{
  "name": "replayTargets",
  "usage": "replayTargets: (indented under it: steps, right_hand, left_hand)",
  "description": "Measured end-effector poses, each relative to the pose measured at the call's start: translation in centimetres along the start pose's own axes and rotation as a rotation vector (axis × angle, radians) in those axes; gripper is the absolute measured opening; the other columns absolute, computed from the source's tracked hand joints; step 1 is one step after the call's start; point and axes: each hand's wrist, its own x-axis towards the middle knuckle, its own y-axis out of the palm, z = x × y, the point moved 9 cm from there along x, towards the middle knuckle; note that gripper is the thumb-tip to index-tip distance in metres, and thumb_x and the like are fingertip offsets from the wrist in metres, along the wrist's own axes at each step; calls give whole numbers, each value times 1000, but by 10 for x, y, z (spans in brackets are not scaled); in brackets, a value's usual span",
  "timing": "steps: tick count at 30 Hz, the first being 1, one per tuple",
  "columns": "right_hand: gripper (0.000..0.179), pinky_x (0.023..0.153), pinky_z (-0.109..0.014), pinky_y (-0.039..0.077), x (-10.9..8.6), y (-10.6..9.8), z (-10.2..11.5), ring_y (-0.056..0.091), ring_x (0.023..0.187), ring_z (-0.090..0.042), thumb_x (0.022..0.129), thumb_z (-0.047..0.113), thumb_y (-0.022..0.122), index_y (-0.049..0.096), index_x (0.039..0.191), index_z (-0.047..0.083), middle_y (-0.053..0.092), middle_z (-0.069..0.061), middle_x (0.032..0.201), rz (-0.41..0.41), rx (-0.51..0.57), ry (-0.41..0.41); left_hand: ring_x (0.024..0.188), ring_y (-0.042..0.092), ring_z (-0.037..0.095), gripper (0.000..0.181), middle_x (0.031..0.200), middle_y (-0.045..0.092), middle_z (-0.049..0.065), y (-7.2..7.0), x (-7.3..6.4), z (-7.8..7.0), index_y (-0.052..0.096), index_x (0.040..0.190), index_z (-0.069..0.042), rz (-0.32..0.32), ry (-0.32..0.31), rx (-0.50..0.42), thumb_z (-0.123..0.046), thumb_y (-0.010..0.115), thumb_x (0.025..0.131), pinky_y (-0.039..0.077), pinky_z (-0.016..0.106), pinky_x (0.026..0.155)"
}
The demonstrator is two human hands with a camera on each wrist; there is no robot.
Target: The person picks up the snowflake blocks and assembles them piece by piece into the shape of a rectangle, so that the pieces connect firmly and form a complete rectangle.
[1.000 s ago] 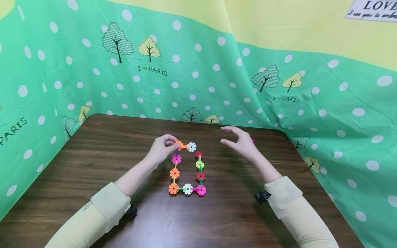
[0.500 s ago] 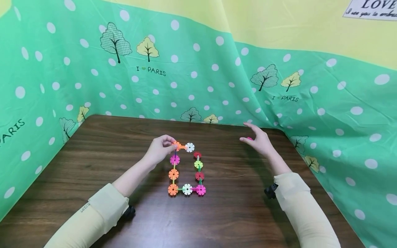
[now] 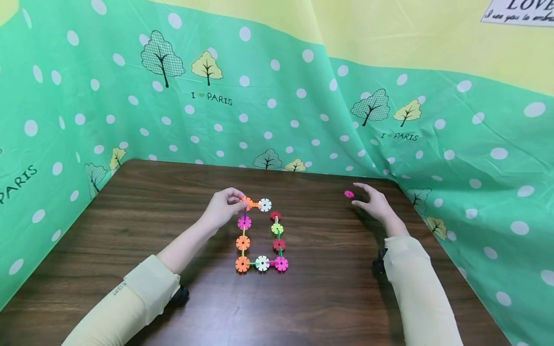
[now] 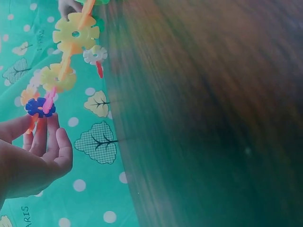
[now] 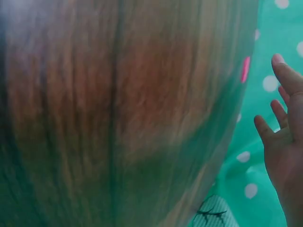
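Observation:
A chain of interlocking plastic snowflake discs (image 3: 243,242) forms a rough rectangle in the head view. My left hand (image 3: 222,209) pinches it at the far left corner, beside an orange disc (image 3: 248,203). The left wrist view shows thumb and fingers on a dark blue disc (image 4: 40,108) there. A white disc (image 3: 265,205) ends the far side, apart from the red disc (image 3: 275,216) that tops the right side. At the back right, my right hand (image 3: 377,204) is held with thumb and fingers spread, just right of a loose pink disc (image 3: 348,194), holding nothing.
The dark wooden table (image 3: 329,298) has its far edge against a green and yellow dotted cloth (image 3: 277,120). The same cloth hangs along both sides. A black wrist strap (image 3: 379,262) shows at the right sleeve.
My right hand has moved right, past the pink disc, which now shows uncovered left of the fingers. My left hand stays in place on the chain.

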Motion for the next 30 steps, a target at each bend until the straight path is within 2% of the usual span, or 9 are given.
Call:
replayTargets:
  steps: [7,14,21,26,30]
  right_hand:
    - [58,103,-60,29,-4,8,-22,34,130,-46,89,18,65,40,140,5,39,-26,142,69,-15,66]
    - [57,106,-60,24,0,18,-27,29,134,-45,92,18,62,38,141,6,35,-26,144,110,6,105]
    - [57,106,-61,24,6,27,-25,27,133,-47,93,20,61,37,142,5,32,-28,146,147,17,123]
    - [56,106,-61,23,8,32,-26,26,133,-48,95,21,58,35,143,4,30,-30,146,177,13,146]
    - [53,106,-60,25,10,29,-26,31,131,-46,93,21,60,40,139,1,36,-30,142,158,-18,134]
  left_hand:
    - [95,62,39,16,91,69,15,0,-1,-2,59,101,-1,-1,4,10,-9,64,89,51,49,84]
    - [87,65,24,15,90,70,12,-1,-1,1,60,100,-2,-8,-6,45,-11,65,89,52,44,81]
    - [96,63,36,15,91,69,14,0,-1,1,59,101,-2,3,-13,27,-10,65,89,51,48,84]
    - [97,63,37,15,90,69,13,-1,-1,1,59,101,-1,9,-16,15,-10,65,89,50,48,84]
    - [95,64,34,15,90,69,13,-1,0,2,59,100,-2,7,-20,21,-10,65,89,51,45,82]
